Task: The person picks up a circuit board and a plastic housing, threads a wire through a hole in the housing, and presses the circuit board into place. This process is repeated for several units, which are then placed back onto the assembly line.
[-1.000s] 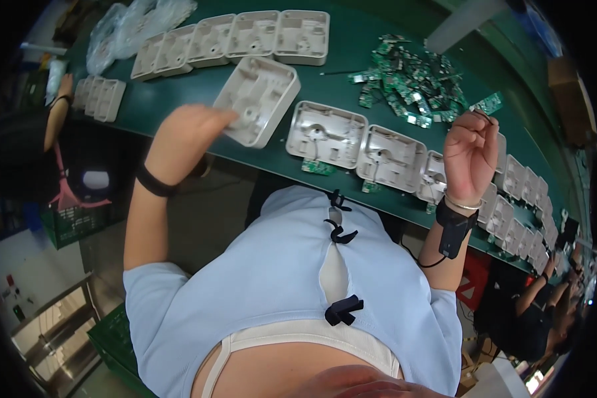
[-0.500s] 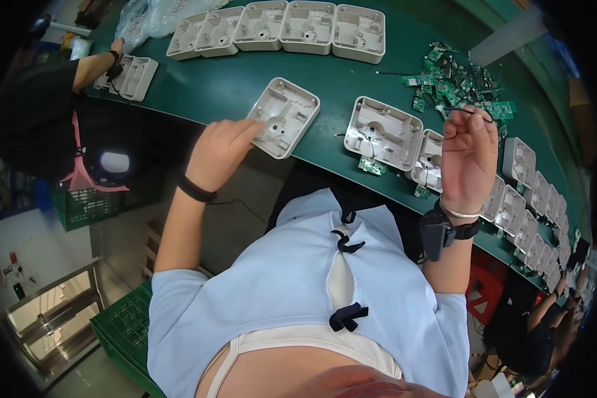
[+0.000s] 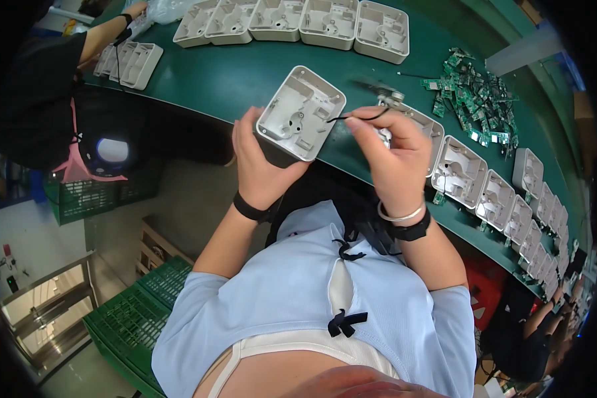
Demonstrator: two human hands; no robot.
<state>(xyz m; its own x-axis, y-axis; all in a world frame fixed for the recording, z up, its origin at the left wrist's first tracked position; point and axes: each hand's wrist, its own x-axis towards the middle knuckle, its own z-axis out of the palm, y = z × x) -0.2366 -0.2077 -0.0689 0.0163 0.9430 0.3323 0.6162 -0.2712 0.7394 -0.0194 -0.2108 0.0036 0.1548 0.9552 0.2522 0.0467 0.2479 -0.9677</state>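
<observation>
My left hand [image 3: 262, 162] grips the lower left side of an off-white plastic housing [image 3: 284, 103], tilted with its open inside facing up. Ribs, posts and a round hub with holes show inside it. Between thumb and index finger, my right hand [image 3: 401, 149] pinches a thin black cable [image 3: 375, 116]. The cable's free end points into the housing from its right side. Beyond the right hand's fingers is a small circuit board [image 3: 390, 96], blurred by motion; it seems to hang on the same cable.
A row of open housings [image 3: 328, 25] lines the back of the green table [image 3: 205, 79]. Circuit boards with black cables lie in a pile [image 3: 474, 99] at right. More housings [image 3: 459, 171] run along the right edge. At left, a co-worker's arm [image 3: 106, 36] reaches over other housings [image 3: 142, 65].
My left hand has taken hold of the housing and raised it toward me. My right hand has come left from near the board pile, bringing the cable to the housing.
</observation>
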